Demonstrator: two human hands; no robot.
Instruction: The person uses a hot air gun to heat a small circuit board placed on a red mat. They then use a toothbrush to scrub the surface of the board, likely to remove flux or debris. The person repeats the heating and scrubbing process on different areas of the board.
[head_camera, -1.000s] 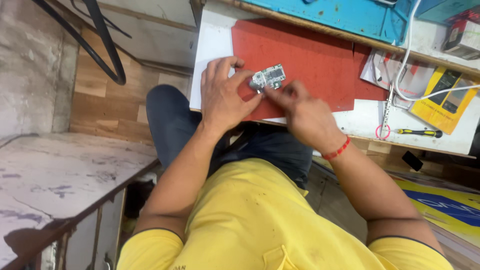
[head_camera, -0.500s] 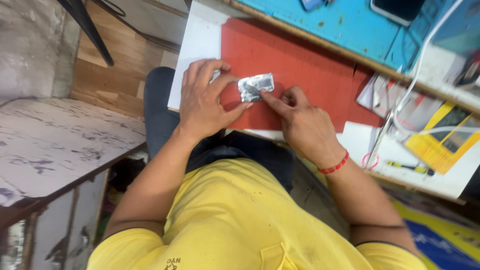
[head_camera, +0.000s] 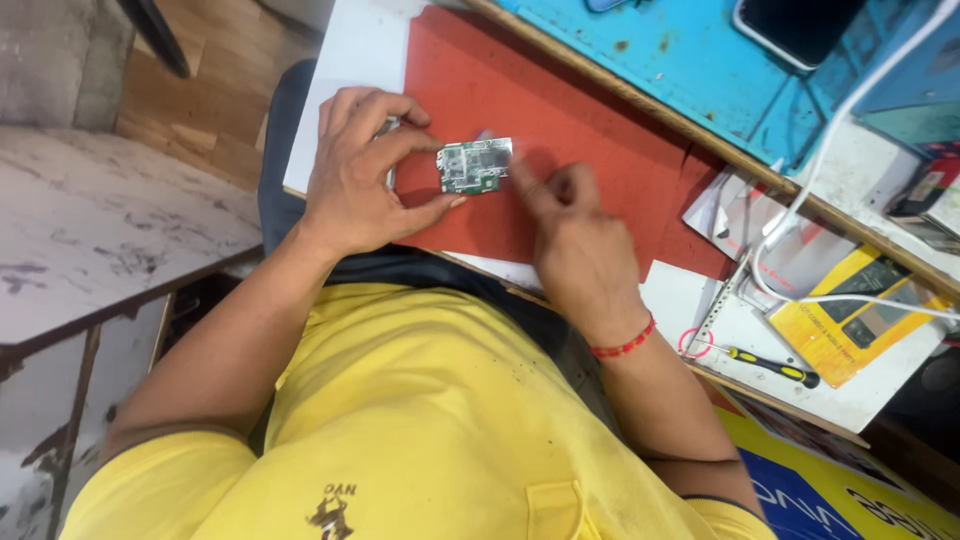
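Left hand (head_camera: 365, 175), centre-left of frame: thumb and forefinger pinch the left short edge of a small green circuit board (head_camera: 474, 165), other fingers curled loosely above it. Grasp is firm; the board is held just above, or lightly on, the red mat (head_camera: 600, 170) — cannot tell which.

Right hand (head_camera: 575, 240), centre of frame: forefinger stretched up and left, its tip touching the board's right edge near the lower corner. Remaining fingers folded in, holding nothing. Slightly blurred. Red thread band (head_camera: 622, 345) on that wrist.

Circuit board: rectangular, component face up, metal shields showing grey. Long axis runs roughly left to right across the frame, tipped slightly, right end a little higher. It sits in the upper middle of the frame, over the mat's left part.

Outward: the red mat lies on a white surface (head_camera: 345, 60). Beyond it, upper right, a blue tray-like panel (head_camera: 680, 70) with a dark phone (head_camera: 800, 25) on it. White cable (head_camera: 850, 110) trails down the right side. Lower right: a yellow multimeter (head_camera: 850, 320) and a small screwdriver (head_camera: 770, 365) with black and yellow handle, both well apart from the hands. Yellow shirt (head_camera: 400, 430) fills the bottom of frame.
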